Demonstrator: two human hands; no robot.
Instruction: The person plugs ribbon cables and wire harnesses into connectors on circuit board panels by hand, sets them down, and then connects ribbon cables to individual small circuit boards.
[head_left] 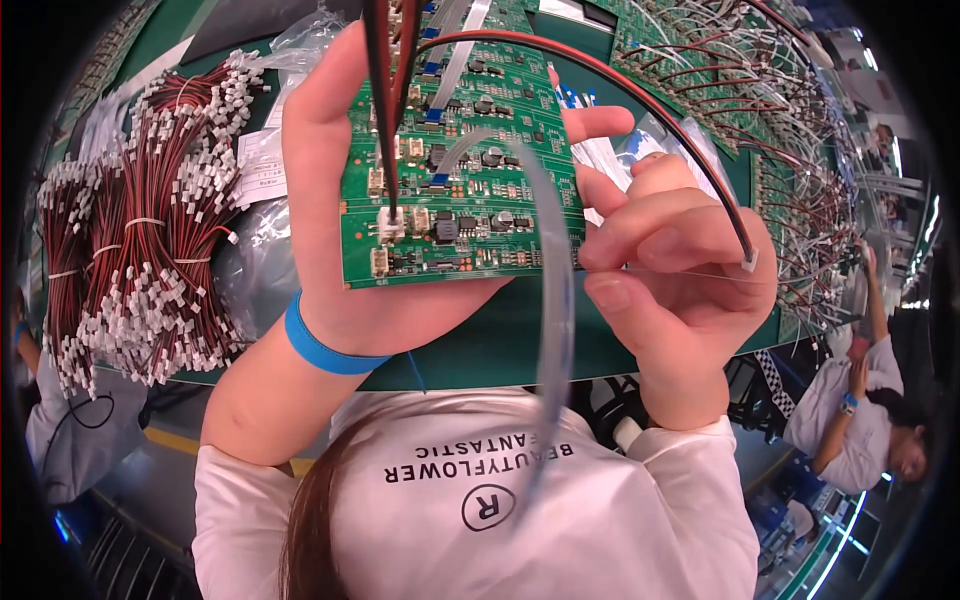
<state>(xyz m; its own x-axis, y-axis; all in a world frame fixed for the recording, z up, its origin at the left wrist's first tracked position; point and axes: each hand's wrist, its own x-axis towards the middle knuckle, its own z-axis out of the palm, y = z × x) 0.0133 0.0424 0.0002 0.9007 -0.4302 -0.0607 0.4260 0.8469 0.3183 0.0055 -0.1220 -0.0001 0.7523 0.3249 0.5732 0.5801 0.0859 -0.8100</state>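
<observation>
My left hand [330,200] holds a green circuit board panel [530,190] tilted up, thumb along its left edge and palm under its lower edge. Fingertips show past its right edge. White sockets, chips and ribbon cables [460,60] sit on the board. One clear flat ribbon cable [553,260] bows toward me. From a white connector [391,222], dark leads run upward; a red-black cable [610,62] arcs over to the right hand. My right hand [690,250] is closed at the board's lower right corner; what its fingertips pinch is hidden.
Bundles of red-black cables with white plugs [150,250] lie at the left on the green table [480,340], beside clear plastic bags [265,250]. More wired boards [690,50] are stacked at the far right. Another person [860,420] sits to the right; another's sleeve [75,430] shows left.
</observation>
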